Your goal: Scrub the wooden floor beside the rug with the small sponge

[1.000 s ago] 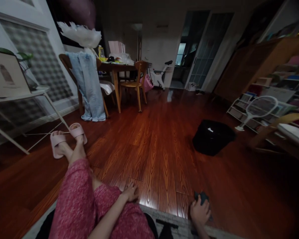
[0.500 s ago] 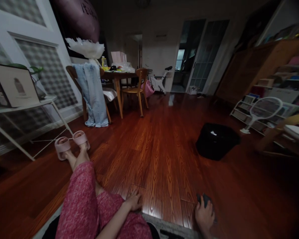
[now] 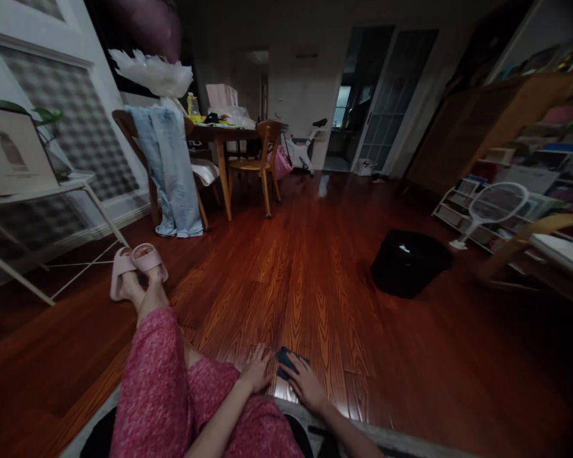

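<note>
Wide floor [image 3: 315, 267] ahead; at rug edge [image 3: 382, 435], left hand [image 3: 258, 374] splayed, right hand [image 3: 306, 385] seemingly flat on cloth [image 3: 285, 360].

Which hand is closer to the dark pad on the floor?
Right. The right hand rests on the dark pad; the left hand lies just left of it.

left hand [image 3: 258, 374] fingers spread, right hand [image 3: 306, 385] palm down
</note>
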`<state>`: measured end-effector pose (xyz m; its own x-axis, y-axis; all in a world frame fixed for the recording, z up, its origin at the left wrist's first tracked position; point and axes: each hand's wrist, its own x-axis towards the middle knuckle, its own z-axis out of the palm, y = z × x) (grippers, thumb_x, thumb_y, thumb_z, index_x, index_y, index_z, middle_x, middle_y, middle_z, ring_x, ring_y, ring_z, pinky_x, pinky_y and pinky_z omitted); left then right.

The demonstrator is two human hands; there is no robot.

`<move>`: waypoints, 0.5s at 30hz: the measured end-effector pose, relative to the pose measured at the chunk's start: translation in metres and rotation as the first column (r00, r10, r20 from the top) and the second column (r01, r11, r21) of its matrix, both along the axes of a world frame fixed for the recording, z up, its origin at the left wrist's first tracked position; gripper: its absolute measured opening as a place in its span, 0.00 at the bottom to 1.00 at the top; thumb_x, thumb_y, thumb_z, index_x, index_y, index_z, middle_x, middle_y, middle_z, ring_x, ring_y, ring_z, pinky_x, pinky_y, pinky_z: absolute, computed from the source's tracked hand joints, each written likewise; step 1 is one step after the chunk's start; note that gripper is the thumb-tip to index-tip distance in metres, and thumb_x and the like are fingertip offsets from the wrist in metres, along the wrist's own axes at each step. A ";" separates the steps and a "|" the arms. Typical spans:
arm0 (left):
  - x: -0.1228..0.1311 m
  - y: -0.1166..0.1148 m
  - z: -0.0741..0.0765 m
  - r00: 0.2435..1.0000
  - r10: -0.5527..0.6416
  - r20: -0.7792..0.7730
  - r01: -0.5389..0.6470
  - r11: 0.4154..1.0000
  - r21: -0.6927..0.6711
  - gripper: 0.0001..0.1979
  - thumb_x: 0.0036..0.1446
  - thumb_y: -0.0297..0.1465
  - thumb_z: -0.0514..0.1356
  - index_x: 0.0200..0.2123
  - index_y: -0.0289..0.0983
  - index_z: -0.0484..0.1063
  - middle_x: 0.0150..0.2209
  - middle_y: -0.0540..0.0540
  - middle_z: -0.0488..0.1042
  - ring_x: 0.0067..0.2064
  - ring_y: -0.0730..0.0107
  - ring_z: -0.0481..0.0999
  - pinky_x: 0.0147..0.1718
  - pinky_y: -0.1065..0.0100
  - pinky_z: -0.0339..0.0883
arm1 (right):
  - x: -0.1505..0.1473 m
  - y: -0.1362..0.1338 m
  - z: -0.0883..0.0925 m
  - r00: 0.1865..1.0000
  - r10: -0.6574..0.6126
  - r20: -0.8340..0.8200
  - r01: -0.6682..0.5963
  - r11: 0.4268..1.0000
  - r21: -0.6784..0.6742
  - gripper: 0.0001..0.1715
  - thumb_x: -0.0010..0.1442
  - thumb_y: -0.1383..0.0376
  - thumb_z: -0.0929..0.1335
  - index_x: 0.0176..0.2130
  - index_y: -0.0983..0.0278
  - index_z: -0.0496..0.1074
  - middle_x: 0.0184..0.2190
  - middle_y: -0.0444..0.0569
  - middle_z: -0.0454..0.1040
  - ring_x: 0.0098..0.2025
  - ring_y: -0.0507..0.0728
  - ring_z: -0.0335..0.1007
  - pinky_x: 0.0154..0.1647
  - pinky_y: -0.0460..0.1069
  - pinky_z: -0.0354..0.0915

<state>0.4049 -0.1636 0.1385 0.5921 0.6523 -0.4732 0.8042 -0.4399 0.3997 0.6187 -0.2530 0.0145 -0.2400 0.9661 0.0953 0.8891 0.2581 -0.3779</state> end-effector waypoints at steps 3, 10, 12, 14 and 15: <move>-0.002 0.000 0.001 1.000 -0.008 0.004 0.008 1.000 0.000 0.40 0.58 0.40 0.54 0.71 0.33 0.50 0.74 0.38 0.36 0.73 0.56 0.32 0.69 0.53 0.33 | 0.068 -0.036 -0.001 0.980 -0.195 0.028 0.195 0.981 0.012 0.29 0.69 0.58 0.55 0.65 0.53 0.64 0.69 0.50 0.58 0.70 0.58 0.51 0.69 0.59 0.51; -0.008 -0.001 0.008 0.999 -0.017 0.035 0.017 1.000 0.006 0.40 0.58 0.39 0.53 0.71 0.35 0.48 0.74 0.41 0.33 0.73 0.58 0.29 0.69 0.52 0.32 | 0.135 -0.081 -0.012 0.303 -0.953 0.019 0.943 0.302 0.140 0.35 0.68 0.60 0.50 0.66 0.68 0.62 0.67 0.68 0.57 0.71 0.69 0.48 0.63 0.67 0.55; -0.011 -0.001 0.012 0.999 -0.014 0.034 0.014 1.000 0.018 0.40 0.58 0.40 0.53 0.71 0.33 0.47 0.74 0.39 0.32 0.73 0.57 0.29 0.69 0.53 0.32 | 0.110 -0.068 -0.015 0.176 -0.984 -0.013 0.974 0.172 0.145 0.36 0.68 0.60 0.50 0.68 0.69 0.58 0.68 0.70 0.54 0.71 0.71 0.45 0.62 0.70 0.54; -0.014 -0.002 0.016 0.999 -0.019 0.036 0.017 0.999 0.036 0.40 0.59 0.40 0.53 0.72 0.33 0.47 0.74 0.39 0.32 0.73 0.58 0.28 0.69 0.54 0.31 | 0.074 -0.047 -0.016 0.199 -0.980 -0.020 0.971 0.195 0.137 0.35 0.67 0.62 0.50 0.68 0.69 0.57 0.69 0.70 0.52 0.72 0.71 0.42 0.63 0.71 0.52; -0.015 -0.002 0.018 0.999 -0.023 0.036 0.021 0.999 0.045 0.40 0.59 0.40 0.53 0.72 0.34 0.46 0.74 0.40 0.31 0.73 0.58 0.28 0.69 0.54 0.31 | 0.053 -0.036 -0.017 0.267 -0.964 -0.010 0.957 0.263 0.125 0.35 0.67 0.62 0.51 0.68 0.69 0.57 0.69 0.69 0.52 0.72 0.70 0.42 0.64 0.70 0.51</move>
<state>0.3901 -0.1660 0.1566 0.6229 0.6590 -0.4216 0.7793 -0.4754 0.4084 0.6716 -0.2888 -0.0027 0.8489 0.4818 0.2173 0.5285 -0.7726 -0.3517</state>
